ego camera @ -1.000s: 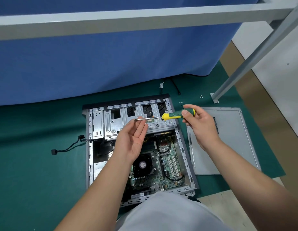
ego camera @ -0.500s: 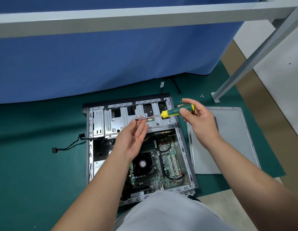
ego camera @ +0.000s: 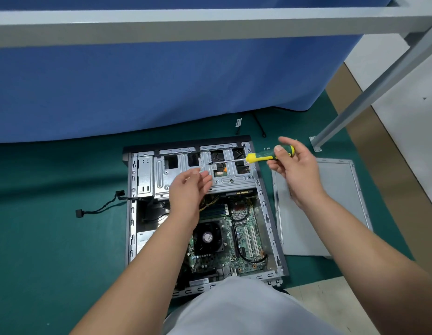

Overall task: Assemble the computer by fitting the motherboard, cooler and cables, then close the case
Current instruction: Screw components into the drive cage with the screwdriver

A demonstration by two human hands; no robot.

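- Your right hand [ego camera: 295, 168] grips the screwdriver [ego camera: 263, 157] by its handle, shaft level above the case [ego camera: 270, 213].
- Your left hand [ego camera: 189, 187] hovers open and empty over the drive cage [ego camera: 159, 175].
- Seat the tip squarely in a screw head before turning; the side panel [ego camera: 330, 189] lies just beside the case.

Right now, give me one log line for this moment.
right hand: grips screwdriver | left hand: open, over case | side panel: off, right of case

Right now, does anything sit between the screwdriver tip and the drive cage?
Nothing visible does. The screwdriver, held by the right hand, points its tip over the drive cage; the left hand hovers just below, open.
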